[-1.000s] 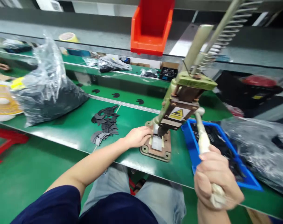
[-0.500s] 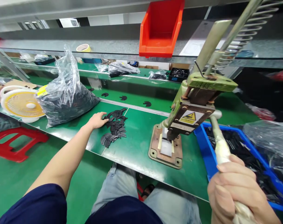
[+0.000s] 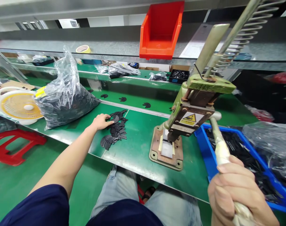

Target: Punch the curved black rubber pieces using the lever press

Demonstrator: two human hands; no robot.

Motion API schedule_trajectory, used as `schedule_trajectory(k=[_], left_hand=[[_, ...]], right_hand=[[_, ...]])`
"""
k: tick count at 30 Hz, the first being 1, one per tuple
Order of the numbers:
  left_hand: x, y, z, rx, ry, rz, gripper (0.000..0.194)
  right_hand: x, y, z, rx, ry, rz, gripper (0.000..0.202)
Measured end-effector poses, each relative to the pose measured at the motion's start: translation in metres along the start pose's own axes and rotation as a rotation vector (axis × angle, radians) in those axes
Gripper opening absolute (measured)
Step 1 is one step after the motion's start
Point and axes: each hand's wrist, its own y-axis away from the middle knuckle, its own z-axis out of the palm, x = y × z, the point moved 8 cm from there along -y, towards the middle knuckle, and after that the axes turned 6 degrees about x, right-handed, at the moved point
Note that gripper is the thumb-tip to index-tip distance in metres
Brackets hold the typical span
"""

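Curved black pieces (image 3: 117, 130) overlap on the green table (image 3: 138, 138), one perhaps pinched; the pale lever (image 3: 222, 150) slants.

Left hand (image 3: 101, 121) moved from press base (image 3: 177, 153) to pile of black pieces (image 3: 118, 131), thumb tip now against one curved piece (image 3: 116, 119), press base now well right of the grip

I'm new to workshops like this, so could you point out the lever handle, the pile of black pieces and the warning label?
Lever handle (image 3: 221, 152): head view, its pale middle stretch.
Pile of black pieces (image 3: 117, 128): head view, around its middle.
Warning label (image 3: 191, 118): head view, its printed face.
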Motion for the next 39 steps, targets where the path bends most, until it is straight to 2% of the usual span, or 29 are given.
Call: schedule_trajectory(k=[3, 8, 14, 17, 19, 22, 25, 27, 29, 30, 32, 34, 36, 39], left_hand=[[0.009, -0.004, -0.003, 0.007, -0.083, 0.013, 0.073], [0.023, -0.01, 0.006, -0.045, -0.168, 0.031, 0.068], [0.035, -0.011, 0.007, -0.023, -0.168, 0.093, 0.04], [0.043, -0.007, 0.0, -0.004, -0.149, 0.129, 0.031], [0.049, -0.003, -0.009, -0.001, -0.049, 0.11, 0.028], [0.071, 0.009, -0.025, 0.039, 0.124, 0.086, 0.03], [0.119, 0.033, -0.032, 0.052, 0.218, 0.207, 0.033], [0.16, 0.056, -0.023, -0.007, 0.291, 0.336, 0.032], [0.2, 0.081, -0.006, -0.082, 0.362, 0.465, 0.028], [0.217, 0.092, 0.004, -0.117, 0.395, 0.504, 0.026], [0.239, 0.11, 0.028, -0.169, 0.489, 0.492, 0.023], [0.25, 0.121, 0.052, -0.225, 0.604, 0.413, 0.023], [0.251, 0.126, 0.073, -0.284, 0.762, 0.288, 0.027], [0.248, 0.123, 0.086, -0.346, 1.021, 0.105, 0.036]], right_hand=[[0.002, 0.001, -0.002, 0.013, -0.003, -0.014, 0.016], [0.004, 0.0, -0.001, -0.02, 0.028, -0.017, 0.016], [-0.002, -0.002, 0.001, -0.016, 0.005, -0.021, 0.016], [-0.003, -0.002, 0.002, -0.034, -0.002, -0.021, 0.016], [-0.003, -0.002, 0.003, -0.046, -0.004, -0.02, 0.017], [-0.004, -0.001, 0.003, -0.058, -0.009, -0.019, 0.017], [-0.005, 0.001, 0.005, -0.068, -0.002, -0.013, 0.016], [-0.006, 0.002, 0.004, -0.062, -0.001, 0.0, 0.016], [-0.005, 0.003, 0.004, -0.057, -0.003, 0.017, 0.017], [-0.005, 0.004, 0.003, -0.058, -0.006, 0.022, 0.018], [-0.006, 0.005, 0.003, -0.079, -0.006, 0.028, 0.018], [-0.006, 0.005, 0.003, -0.099, 0.0, 0.022, 0.018], [-0.006, 0.006, 0.003, -0.109, 0.013, 0.013, 0.018], [-0.007, 0.006, 0.002, -0.112, 0.015, 0.01, 0.017]])
